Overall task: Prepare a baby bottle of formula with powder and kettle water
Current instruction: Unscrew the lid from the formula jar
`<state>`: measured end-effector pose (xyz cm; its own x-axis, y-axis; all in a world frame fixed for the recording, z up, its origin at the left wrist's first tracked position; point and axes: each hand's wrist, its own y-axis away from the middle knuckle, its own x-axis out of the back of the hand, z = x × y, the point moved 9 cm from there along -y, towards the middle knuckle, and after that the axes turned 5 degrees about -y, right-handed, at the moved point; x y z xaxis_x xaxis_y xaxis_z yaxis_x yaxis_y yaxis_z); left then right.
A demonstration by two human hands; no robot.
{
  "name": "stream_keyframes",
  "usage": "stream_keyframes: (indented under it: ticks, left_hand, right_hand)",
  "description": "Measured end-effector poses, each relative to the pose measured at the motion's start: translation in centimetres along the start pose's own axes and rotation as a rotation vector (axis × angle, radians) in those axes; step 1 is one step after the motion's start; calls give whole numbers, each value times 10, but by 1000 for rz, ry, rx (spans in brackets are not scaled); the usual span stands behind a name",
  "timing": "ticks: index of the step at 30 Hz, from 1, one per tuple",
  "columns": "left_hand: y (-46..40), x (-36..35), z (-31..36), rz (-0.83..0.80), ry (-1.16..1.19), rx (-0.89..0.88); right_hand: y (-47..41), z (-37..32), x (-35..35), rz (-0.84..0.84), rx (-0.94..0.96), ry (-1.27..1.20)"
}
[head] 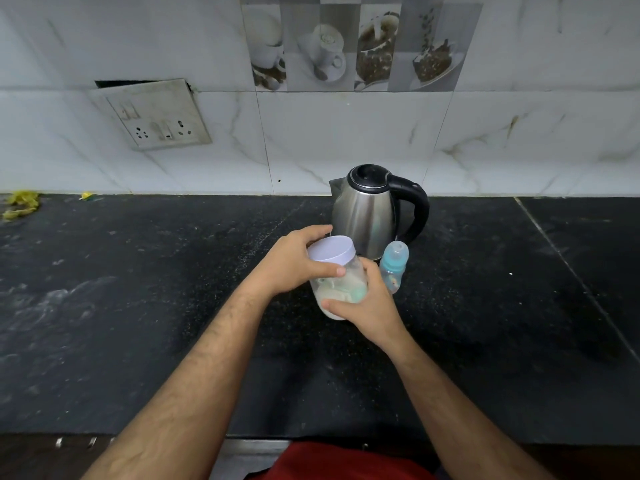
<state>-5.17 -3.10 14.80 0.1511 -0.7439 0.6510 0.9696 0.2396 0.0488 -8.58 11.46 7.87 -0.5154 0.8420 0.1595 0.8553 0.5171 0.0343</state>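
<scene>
A clear plastic powder jar (341, 285) with a white lid (331, 249) sits tilted between both hands above the black counter. My left hand (298, 259) wraps the lid and the jar's upper part. My right hand (369, 306) grips the jar's lower body. White powder and a green scoop show inside. A small baby bottle (393, 266) with a blue teat stands just right of the jar. Behind them stands a steel kettle (367, 213) with a black lid and handle.
The black stone counter (138, 306) runs the full width, backed by a white tiled wall. A socket plate (152, 114) hangs on the wall at left. Yellow scraps (20, 202) lie at the counter's far left.
</scene>
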Motion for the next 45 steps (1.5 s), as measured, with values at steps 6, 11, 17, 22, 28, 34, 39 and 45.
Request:
stream_keyframes:
  ticks: [6,11,17,22,28,34,39,45]
  left_hand:
    - [-3,1,-4,26,35,21]
    - [-3,-1,-19,58,349,68]
    - [6,-14,-68,71,814,365]
    - [18,-37,-118,45,1049,557]
    - [25,-40,-181,214,758,713]
    - [29,-28,-230,268,399,793]
    - [25,-21,-232,277,169,792]
    - [23,-20,-242,290,-78,769]
  right_hand:
    - [-2,3,-3,-1,-4,11]
    - [-4,6,-2,3,-1,30]
    - [-6,9,2,12,-4,62]
    - [-9,12,4,19,-10,79]
    - [-11,13,2,25,-12,109]
    - [-11,19,0,28,-16,128]
    - [-11,21,-1,26,-14,140]
    - [-10,24,-1,29,-26,155]
